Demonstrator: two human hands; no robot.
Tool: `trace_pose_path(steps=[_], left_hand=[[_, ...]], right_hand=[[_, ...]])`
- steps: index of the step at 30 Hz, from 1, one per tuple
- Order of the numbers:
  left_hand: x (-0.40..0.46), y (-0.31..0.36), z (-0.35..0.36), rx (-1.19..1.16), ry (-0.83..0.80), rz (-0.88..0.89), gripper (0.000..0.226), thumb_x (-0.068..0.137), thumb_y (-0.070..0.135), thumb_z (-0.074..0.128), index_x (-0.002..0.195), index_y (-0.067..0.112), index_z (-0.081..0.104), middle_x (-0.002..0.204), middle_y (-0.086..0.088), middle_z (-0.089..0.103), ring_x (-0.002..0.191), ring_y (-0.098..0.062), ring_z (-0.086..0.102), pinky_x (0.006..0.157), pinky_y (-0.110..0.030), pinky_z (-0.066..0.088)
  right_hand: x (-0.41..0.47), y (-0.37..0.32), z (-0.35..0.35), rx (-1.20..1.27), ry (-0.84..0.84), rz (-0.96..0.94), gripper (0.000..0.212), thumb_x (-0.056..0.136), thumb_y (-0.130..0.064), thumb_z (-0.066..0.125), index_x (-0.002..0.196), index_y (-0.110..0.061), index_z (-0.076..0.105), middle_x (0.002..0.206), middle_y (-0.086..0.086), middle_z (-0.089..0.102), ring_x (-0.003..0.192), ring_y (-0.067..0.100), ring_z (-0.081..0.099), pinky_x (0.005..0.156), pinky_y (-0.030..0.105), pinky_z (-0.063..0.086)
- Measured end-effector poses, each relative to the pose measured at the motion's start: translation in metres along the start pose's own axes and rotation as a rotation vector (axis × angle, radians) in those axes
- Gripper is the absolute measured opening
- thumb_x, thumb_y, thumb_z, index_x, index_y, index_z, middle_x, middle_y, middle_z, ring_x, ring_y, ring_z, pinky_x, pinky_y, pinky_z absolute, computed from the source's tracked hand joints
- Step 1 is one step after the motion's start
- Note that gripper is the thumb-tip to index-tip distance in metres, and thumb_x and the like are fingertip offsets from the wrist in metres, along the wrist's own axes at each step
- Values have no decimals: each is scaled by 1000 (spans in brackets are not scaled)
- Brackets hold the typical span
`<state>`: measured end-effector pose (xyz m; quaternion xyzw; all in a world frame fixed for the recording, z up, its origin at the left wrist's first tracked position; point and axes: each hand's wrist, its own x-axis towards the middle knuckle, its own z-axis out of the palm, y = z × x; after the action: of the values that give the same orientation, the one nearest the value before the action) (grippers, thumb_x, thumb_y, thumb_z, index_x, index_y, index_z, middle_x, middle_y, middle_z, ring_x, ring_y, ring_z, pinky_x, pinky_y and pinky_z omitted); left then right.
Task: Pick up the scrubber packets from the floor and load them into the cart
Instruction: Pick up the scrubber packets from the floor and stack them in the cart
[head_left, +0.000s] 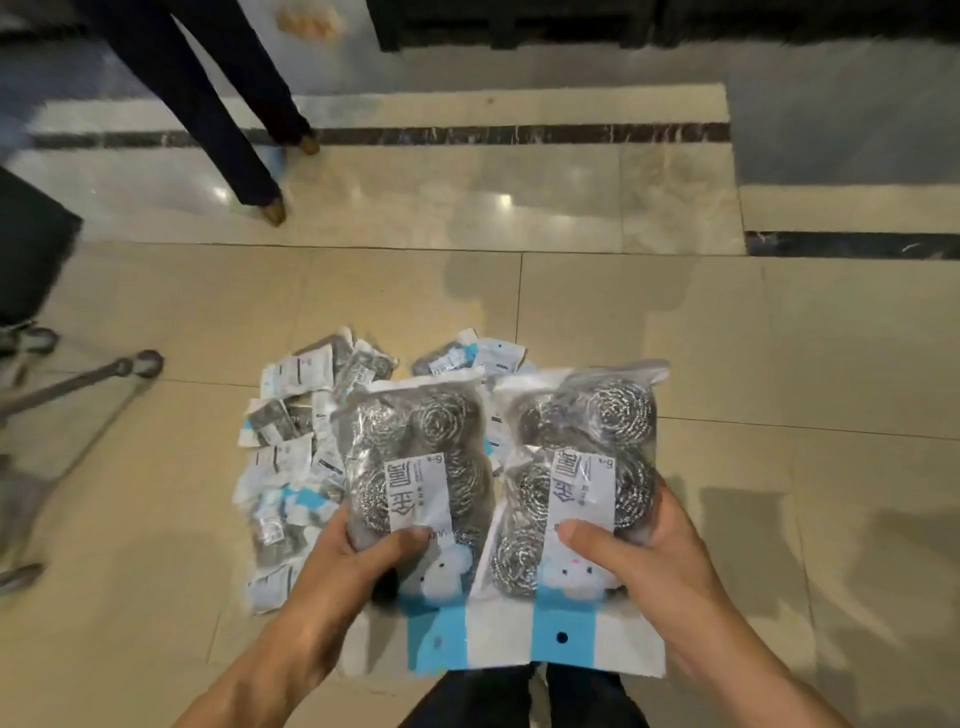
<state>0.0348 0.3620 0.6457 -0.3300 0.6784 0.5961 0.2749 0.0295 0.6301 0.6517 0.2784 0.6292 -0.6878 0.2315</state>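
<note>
I hold two clear packets of steel-wool scrubbers side by side above the floor. My left hand (358, 566) grips the left scrubber packet (415, 457) near its lower end, thumb on the white label. My right hand (639, 561) grips the right scrubber packet (587, 457) the same way. Both packets have blue-and-white header cards pointing toward me. Below and to the left, a pile of several more scrubber packets (291, 441) lies on the tiled floor. The cart's metal frame and wheels (130, 366) show at the left edge.
Another person's legs in dark trousers (228, 114) stand at the upper left on the glossy tiles. A dark object (31, 249) sits at the far left above the cart wheels. My own legs (519, 696) are at the bottom. Dark furniture (571, 21) lines the top.
</note>
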Motion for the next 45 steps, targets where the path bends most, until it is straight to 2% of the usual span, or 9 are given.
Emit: trace_pose_path(steps=[4,9,13,17,25,30,35,41,45], left_hand=[[-41,34,-35,-41,-4,82,90,52,38,96,125,3,58,109,-25,73,96,-34,76,89,-49,59],[-80,60,-57,-151,-14,232,71,56,44,90,115,15,64,98,-5,81,85,-19,78,72,-30,58],[-96,60,-64,-248,1,265,44,84,42,72,121,19,66,111,-8,79,103,-29,76,91,-45,56],[-121,62,-60,-310,53,316,45,87,41,71,124,18,65,112,-9,79,102,-29,77,96,-49,54],[-179,28,-31,-446,305,385,39,94,42,58,125,19,68,118,-10,78,109,-32,75,103,-55,51],[-218,-26,-10,-625,553,352,27,96,39,57,116,30,73,120,-9,77,111,-30,74,103,-56,51],[-272,-76,-3,-729,769,345,31,100,31,54,126,21,67,118,-3,78,111,-22,74,87,-30,61],[-326,-130,-3,-896,958,323,41,93,41,68,131,26,65,123,0,77,114,-19,73,105,-45,49],[-357,-173,-6,-969,1024,280,45,90,39,67,133,28,63,123,1,76,113,-20,73,102,-43,50]], right_hand=[[-43,-38,26,57,-7,-65,49,80,-4,82,122,-24,63,106,-2,81,98,17,78,85,35,60],[-72,-78,50,29,-62,-141,43,86,-8,76,124,-24,67,111,0,80,104,22,76,96,44,57],[-74,-100,60,-17,-92,-185,35,88,-6,73,120,-21,69,109,3,80,103,28,76,96,47,57],[-76,-114,62,-34,-139,-218,30,89,-5,73,116,-18,69,103,3,81,89,21,78,80,37,60],[-61,-125,59,-148,-381,-207,31,89,-3,73,117,-14,68,101,7,81,84,23,77,70,35,64],[-63,-110,82,-291,-575,-163,32,88,-4,75,117,-18,70,106,4,81,101,29,76,99,56,56],[-93,-91,125,-452,-809,-165,37,87,-7,76,120,-22,69,107,-2,81,103,22,76,100,48,55],[-138,-53,184,-587,-1027,-149,36,86,-7,78,115,-24,69,102,-4,81,92,14,78,84,35,56],[-172,-11,220,-691,-1136,-123,36,83,-7,80,113,-23,69,98,-5,82,84,9,77,74,29,53]])
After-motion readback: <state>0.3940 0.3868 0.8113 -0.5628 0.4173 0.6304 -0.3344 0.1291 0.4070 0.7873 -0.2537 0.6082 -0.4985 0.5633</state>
